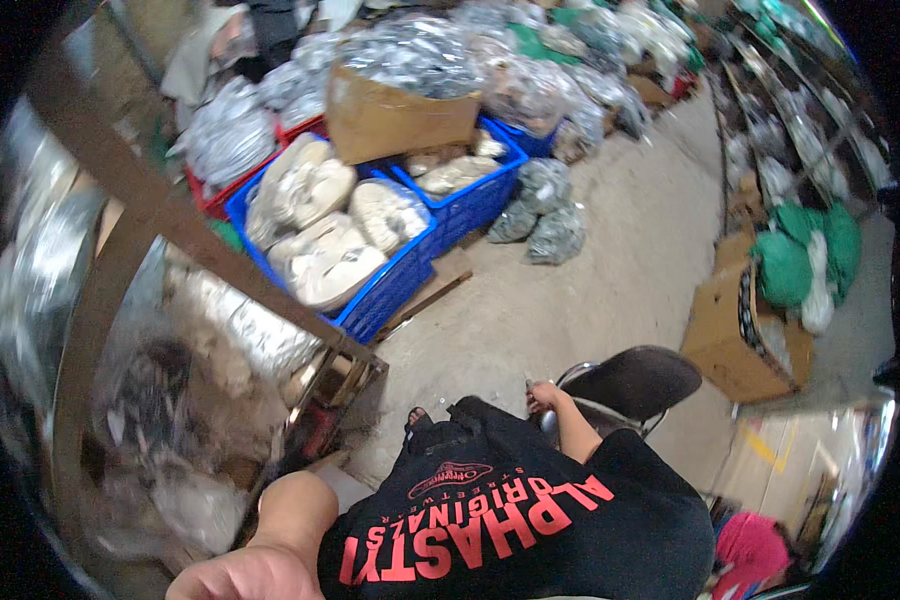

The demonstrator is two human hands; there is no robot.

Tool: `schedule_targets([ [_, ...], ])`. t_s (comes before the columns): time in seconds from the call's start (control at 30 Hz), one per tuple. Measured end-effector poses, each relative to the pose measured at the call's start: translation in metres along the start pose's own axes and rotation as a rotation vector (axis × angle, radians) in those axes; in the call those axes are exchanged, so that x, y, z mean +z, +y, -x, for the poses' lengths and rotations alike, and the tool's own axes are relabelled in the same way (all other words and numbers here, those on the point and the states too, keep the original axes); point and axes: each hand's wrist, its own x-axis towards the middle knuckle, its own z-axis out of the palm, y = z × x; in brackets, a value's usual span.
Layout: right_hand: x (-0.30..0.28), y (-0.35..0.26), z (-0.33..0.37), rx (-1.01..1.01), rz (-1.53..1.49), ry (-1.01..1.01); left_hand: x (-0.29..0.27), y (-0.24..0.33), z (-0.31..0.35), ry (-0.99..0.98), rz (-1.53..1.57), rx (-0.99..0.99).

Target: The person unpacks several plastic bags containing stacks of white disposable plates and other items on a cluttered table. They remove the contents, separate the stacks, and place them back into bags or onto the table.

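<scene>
My left hand (250, 575) is at the lower left, cut off by the picture's edge. Its fingers are out of sight and I see nothing held. Beyond my black shirt with red print, my right hand (544, 397) hangs low with its fingers curled. A small thin bit shows at its fingertips, too small to name. Close beside that hand stands a chair (630, 385) with a dark seat or back and a metal frame. I cannot tell whether the hand touches the frame.
Blue crates (390, 290) hold bagged cream-coloured pieces; a cardboard box (400, 115) rests across them. Clear bags (545, 215) lie on the concrete floor (590, 300). A cardboard box (735, 340) with green bags stands right. A brown metal rack (190, 225) runs along my left, and shelves line the far right.
</scene>
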Motion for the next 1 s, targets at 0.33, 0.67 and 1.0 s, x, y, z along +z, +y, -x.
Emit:
schedule_targets([
  [0.33,-0.026,0.031,0.008,0.090,-0.393,0.109,0.181,0.077,-0.001,-0.250,2.015,-0.315],
  [0.67,-0.173,0.002,-0.010,0.029,-0.363,0.101,0.366,0.334,0.087,-0.164,1.940,-1.355],
  [1.0,-0.382,-0.060,-0.005,-0.467,-1.119,0.239,0.487,0.514,0.470,-2.357,1.267,0.075],
])
